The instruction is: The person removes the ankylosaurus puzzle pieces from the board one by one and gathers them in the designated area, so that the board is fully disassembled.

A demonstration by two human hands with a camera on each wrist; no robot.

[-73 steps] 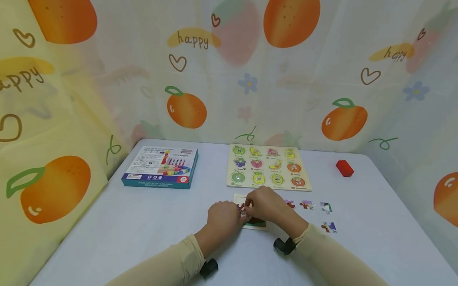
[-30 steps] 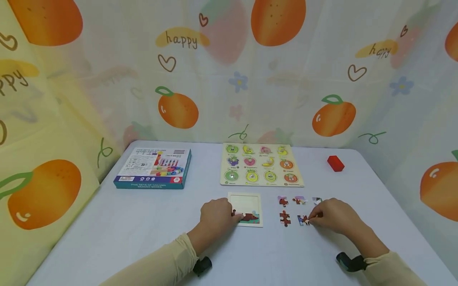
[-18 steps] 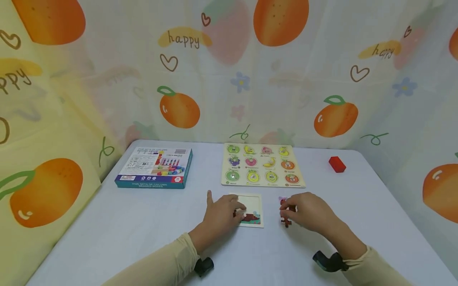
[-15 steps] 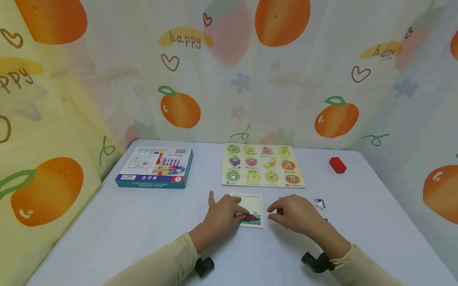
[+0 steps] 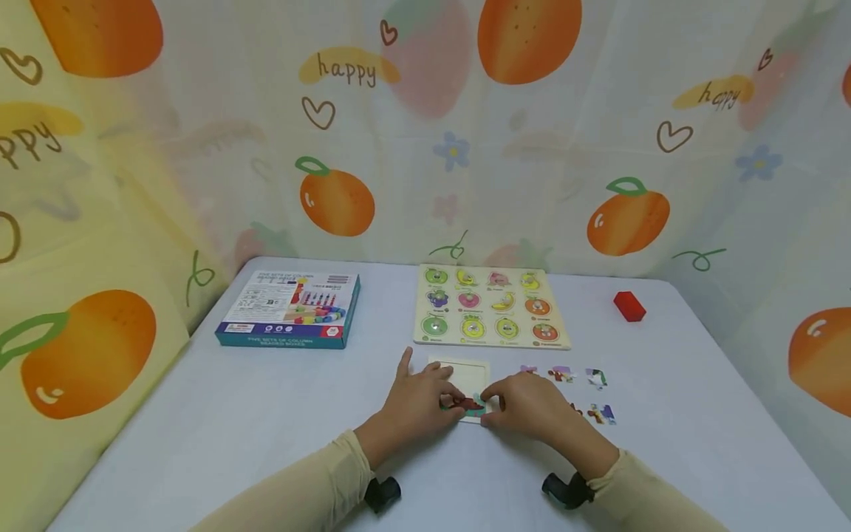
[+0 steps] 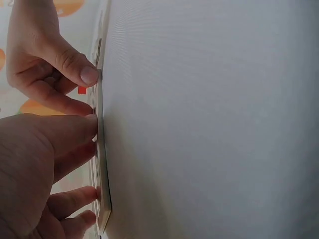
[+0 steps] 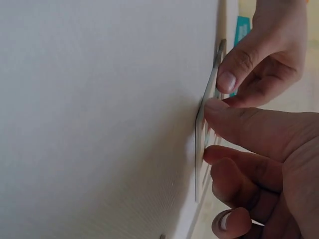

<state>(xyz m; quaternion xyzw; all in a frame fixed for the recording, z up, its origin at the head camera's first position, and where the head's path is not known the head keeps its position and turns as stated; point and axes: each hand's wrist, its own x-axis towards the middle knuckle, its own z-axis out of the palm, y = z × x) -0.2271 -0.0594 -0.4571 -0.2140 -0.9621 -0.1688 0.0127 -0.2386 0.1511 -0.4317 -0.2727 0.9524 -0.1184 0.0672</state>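
Note:
A small square jigsaw puzzle board (image 5: pixel 473 373) with a pale frame lies on the table, its lower part filled with a brown and green picture. My left hand (image 5: pixel 419 406) rests on its left side, thumb and fingertips touching the puzzle and two fingers spread. At the board's right edge is my right hand (image 5: pixel 532 406), with thumb and index fingertips apart and touching it; the other fingers are bent. The left wrist view shows my left thumb (image 6: pixel 75 129) on the board's near edge. Several loose jigsaw pieces (image 5: pixel 596 378) lie right of the board, some partly behind my right hand.
A fruit picture board (image 5: pixel 492 307) lies behind the puzzle. On the left is a flat teal-edged toy box (image 5: pixel 289 310). A red block (image 5: pixel 629 307) sits at the back right. A fruit-printed curtain (image 5: pixel 412 185) surrounds the white table (image 5: pixel 279 414).
My right hand has moved left from the loose pieces to the puzzle board's right edge. My left hand has stayed on the board, its fingers now more spread.

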